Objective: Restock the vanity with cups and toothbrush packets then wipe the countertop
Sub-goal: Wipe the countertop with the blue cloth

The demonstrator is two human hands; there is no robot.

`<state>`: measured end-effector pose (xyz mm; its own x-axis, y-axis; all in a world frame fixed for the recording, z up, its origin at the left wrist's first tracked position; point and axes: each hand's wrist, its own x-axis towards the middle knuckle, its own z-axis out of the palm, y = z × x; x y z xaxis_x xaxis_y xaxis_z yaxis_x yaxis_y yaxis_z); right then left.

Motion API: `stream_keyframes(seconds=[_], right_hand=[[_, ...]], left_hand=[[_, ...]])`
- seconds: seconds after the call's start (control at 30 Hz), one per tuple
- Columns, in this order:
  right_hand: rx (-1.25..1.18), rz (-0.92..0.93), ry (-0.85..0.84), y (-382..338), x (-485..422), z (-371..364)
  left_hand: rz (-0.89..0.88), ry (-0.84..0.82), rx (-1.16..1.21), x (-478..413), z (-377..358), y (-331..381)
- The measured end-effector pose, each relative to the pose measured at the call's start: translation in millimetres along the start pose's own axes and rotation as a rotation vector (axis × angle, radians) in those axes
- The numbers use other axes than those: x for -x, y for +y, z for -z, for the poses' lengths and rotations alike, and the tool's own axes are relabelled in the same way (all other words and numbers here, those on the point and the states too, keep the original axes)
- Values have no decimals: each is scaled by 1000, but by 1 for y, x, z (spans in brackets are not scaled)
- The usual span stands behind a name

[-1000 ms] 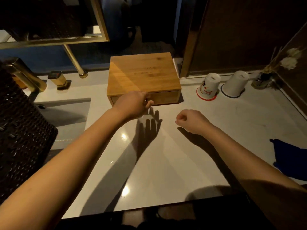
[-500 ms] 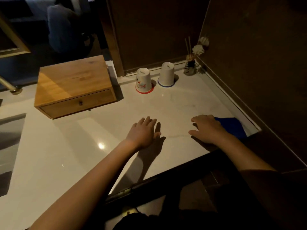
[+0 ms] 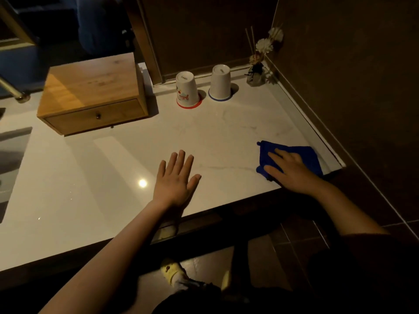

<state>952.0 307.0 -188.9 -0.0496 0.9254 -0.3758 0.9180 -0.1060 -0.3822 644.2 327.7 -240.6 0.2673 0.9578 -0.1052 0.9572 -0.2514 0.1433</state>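
Two white cups stand upside down at the back of the white countertop (image 3: 215, 132): one with a red rim (image 3: 187, 90) and one with a blue rim (image 3: 220, 83). A blue cloth (image 3: 303, 155) lies near the counter's right front corner. My right hand (image 3: 291, 169) rests flat on the cloth with fingers stretched out. My left hand (image 3: 175, 180) lies flat on the bare counter near the front edge, fingers spread. A wooden drawer box (image 3: 93, 94) sits at the back left with its drawer closed. No toothbrush packets are in view.
A reed diffuser with white flowers (image 3: 257, 69) stands in the back right corner against the dark wall. The sink basin (image 3: 11, 155) is at the far left. Below the counter edge are dark floor tiles and my feet.
My left hand left the drawer knob and came down flat on the counter. My right hand moved right onto the blue cloth. The view swung to the right.
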Motion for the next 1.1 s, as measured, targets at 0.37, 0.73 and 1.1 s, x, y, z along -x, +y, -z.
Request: stream_keyframes(seconds=[0.37,0.73,1.1], right_hand=[[141,77,454,-9,-12,-22],[-190,143,543,-88,-29,-29],[53,595,145,-216,-36,-88]], left_hand=[[45,-13,50,15,4,-7],[158,34,68,94,4,-36],[332,62,41,134,4,-69]])
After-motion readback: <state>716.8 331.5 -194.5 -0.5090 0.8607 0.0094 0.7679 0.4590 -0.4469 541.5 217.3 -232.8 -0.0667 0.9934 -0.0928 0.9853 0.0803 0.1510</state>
